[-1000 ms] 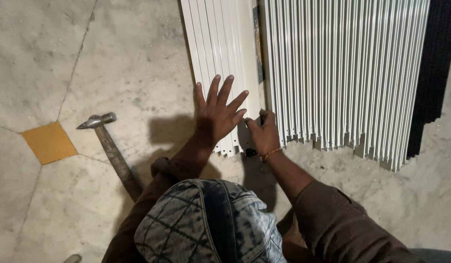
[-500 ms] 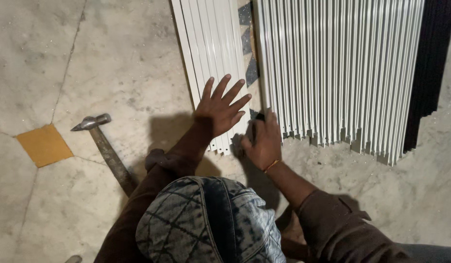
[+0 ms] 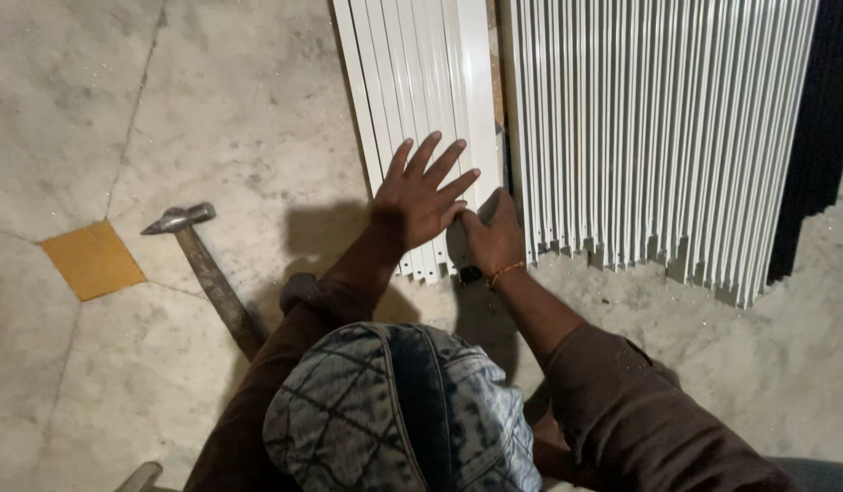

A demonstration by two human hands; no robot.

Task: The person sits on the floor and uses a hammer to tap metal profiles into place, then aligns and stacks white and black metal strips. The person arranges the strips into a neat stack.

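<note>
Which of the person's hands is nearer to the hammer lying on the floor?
Left. The left hand lies flat on the smaller stack of white strips, on the hammer's side. The right hand sits beyond it, gripping a small tool between the stacks.

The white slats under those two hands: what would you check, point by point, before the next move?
1. Left hand lies flat, fingers spread, on the narrow stack of white slats: ok.
2. Right hand is closed at the stack's near end; what its grip holds: cannot tell.
3. Gap between this stack and the wide stack is visible: ok.
4. Hammer lies on the floor, clear of both hands: ok.
5. Slat ends are even: not ok, they look staggered.
</note>
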